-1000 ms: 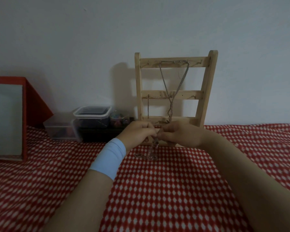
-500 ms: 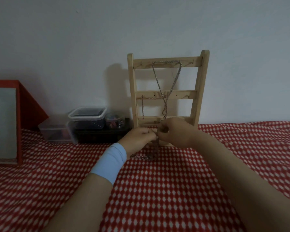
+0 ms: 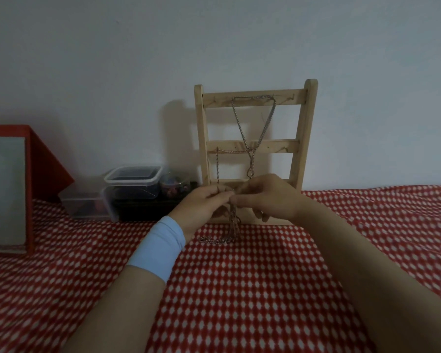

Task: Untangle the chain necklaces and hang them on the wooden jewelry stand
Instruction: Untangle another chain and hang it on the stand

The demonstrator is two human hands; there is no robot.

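Observation:
A wooden ladder-shaped jewelry stand (image 3: 307,138) leans against the wall. One chain necklace (image 3: 239,123) hangs from its top rail, and a second chain (image 3: 217,164) hangs from the middle rail. My left hand (image 3: 201,207) and my right hand (image 3: 267,197) meet in front of the stand's base, both pinching the top of a tangled chain (image 3: 232,220). That chain dangles between them, and its lower end lies on the red checked cloth (image 3: 239,289).
Clear plastic tubs (image 3: 133,182) and a small jar (image 3: 173,187) sit left of the stand against the wall. A red-framed mirror (image 3: 8,189) stands at the far left. A light blue wristband (image 3: 158,248) is on my left wrist.
Both hands have stayed together on the tangled chain and risen slightly in front of the stand, lifting more of the chain off the cloth.

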